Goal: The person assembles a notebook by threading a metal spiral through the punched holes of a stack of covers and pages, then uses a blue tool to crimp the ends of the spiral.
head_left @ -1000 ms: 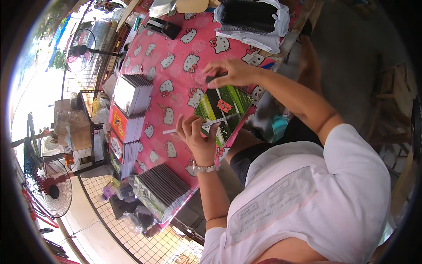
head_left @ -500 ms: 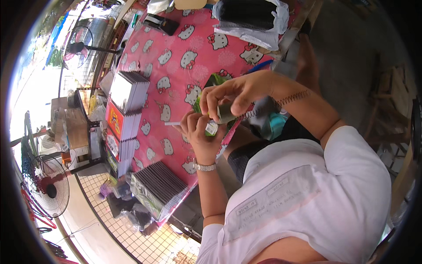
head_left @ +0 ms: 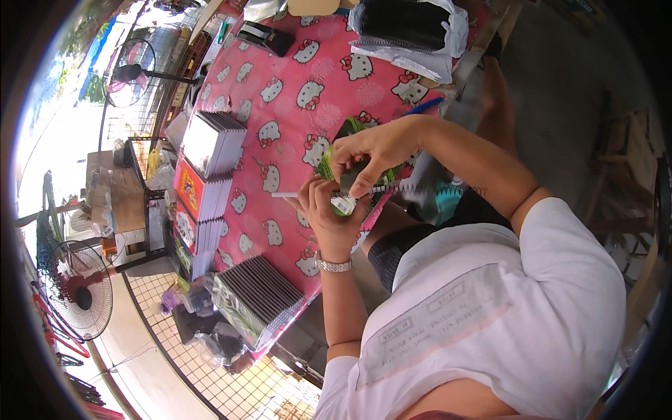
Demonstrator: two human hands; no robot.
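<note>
My left hand, with a metal-band watch on its wrist, is closed on a notebook with a green cover at the table's near edge. White page edges stick out past its fingers on the left. Just above, my right hand bends its fingers and thumb around a small dark piece at the notebook's edge; its kind is unclear. A black spiral binding coil runs from there to the right, its free end hanging beneath my right forearm. Another green cover lies behind my right hand.
Stacked spiral notebooks line the table's left side, with a dark-spined stack nearer. A black tape dispenser and an open white bag of black coils stand at the back. A blue pen-like object lies at the right edge.
My right hand has shifted its fingers at the notebook's edge. The coil, sagging and partly behind the forearm before, now stretches out straighter to the right. The whole view has moved slightly.
</note>
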